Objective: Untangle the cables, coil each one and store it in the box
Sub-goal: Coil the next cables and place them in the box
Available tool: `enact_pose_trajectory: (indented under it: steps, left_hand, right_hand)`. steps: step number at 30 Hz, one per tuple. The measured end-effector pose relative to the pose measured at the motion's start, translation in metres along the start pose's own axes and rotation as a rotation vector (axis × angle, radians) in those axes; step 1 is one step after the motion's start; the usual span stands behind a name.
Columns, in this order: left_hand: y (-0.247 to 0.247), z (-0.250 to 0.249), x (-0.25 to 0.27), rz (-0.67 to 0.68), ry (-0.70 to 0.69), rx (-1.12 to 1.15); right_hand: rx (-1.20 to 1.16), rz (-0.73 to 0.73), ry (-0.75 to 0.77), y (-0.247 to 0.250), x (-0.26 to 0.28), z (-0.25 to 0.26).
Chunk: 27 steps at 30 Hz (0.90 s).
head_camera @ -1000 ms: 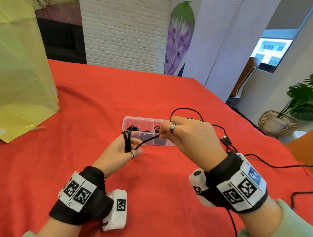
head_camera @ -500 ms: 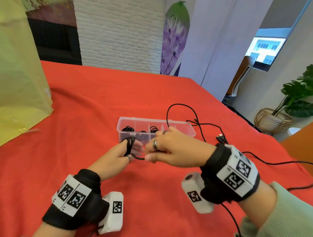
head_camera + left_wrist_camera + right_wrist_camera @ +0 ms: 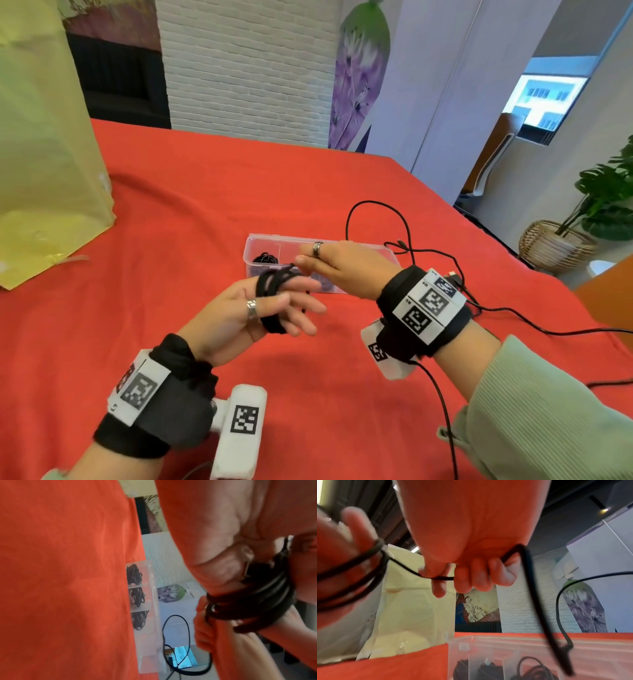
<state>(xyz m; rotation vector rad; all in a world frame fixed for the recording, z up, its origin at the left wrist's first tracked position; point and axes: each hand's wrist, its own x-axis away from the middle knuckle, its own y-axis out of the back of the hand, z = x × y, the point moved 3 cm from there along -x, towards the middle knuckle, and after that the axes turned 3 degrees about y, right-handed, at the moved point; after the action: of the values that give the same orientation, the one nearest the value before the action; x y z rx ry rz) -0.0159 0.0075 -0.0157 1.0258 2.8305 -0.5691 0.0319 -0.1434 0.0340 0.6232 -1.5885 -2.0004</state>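
While right hand [image 3: 337, 270] pinches it, cable [image 3: 272, 301] wraps left hand [image 3: 253, 315] fingers.

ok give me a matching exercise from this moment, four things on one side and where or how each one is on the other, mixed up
Things:
1. left hand
2. right hand
3. clear box
4. yellow bag

States:
A. stands at the table's far left
B. pinches the cable end near the coil
C. fingers straight, black cable wound round them
D. sits on the red cloth, coiled cables in its compartments

Pairs: 1-C, 2-B, 3-D, 4-A
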Motion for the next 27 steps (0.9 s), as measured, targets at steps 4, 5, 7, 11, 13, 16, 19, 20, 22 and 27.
enact_pose_trajectory:
  steps: [4, 5, 7, 11, 13, 16, 19, 20, 22, 27]
  left_hand:
    - [0.009, -0.009, 0.001, -0.140, -0.149, 0.201]
    - [0.011, -0.009, 0.000, -0.177, -0.175, 0.230]
    - [0.015, -0.009, 0.000, -0.246, -0.205, 0.260]
    - [0.018, -0.013, -0.002, -0.367, -0.253, 0.279]
    - [0.021, -0.014, -0.003, -0.491, -0.256, 0.294]
    - [0.037, -0.017, 0.000, -0.669, -0.252, 0.361]
    - [0.056, -0.019, 0.005, -0.776, -0.260, 0.417]
    - [0.059, -0.017, 0.006, -0.804, -0.257, 0.421]
    - [0.062, -0.014, 0.006, -0.846, -0.255, 0.427]
    - [0.081, -0.015, 0.016, -0.918, -0.286, 0.482]
  right_hand:
    - [0.161, 0.133, -0.014, -0.024, 0.003, 0.010]
    - [0.125, 0.148, 0.009, -0.030, 0.005, 0.014]
    - [0.028, 0.198, 0.024, -0.036, 0.008, 0.020]
    - [-0.272, 0.159, -0.066, -0.018, 0.027, 0.008]
    - [-0.423, 0.107, -0.108, -0.006, 0.039, -0.009]
    - [-0.625, 0.017, -0.207, 0.009, 0.063, -0.044]
    - [-0.636, -0.080, -0.329, 0.024, 0.088, -0.080]
    - [-0.583, -0.093, -0.366, 0.030, 0.093, -0.090]
    - [-0.336, -0.092, -0.436, 0.039, 0.098, -0.108]
    - [0.181, -0.048, -0.730, 0.053, 0.117, -0.155]
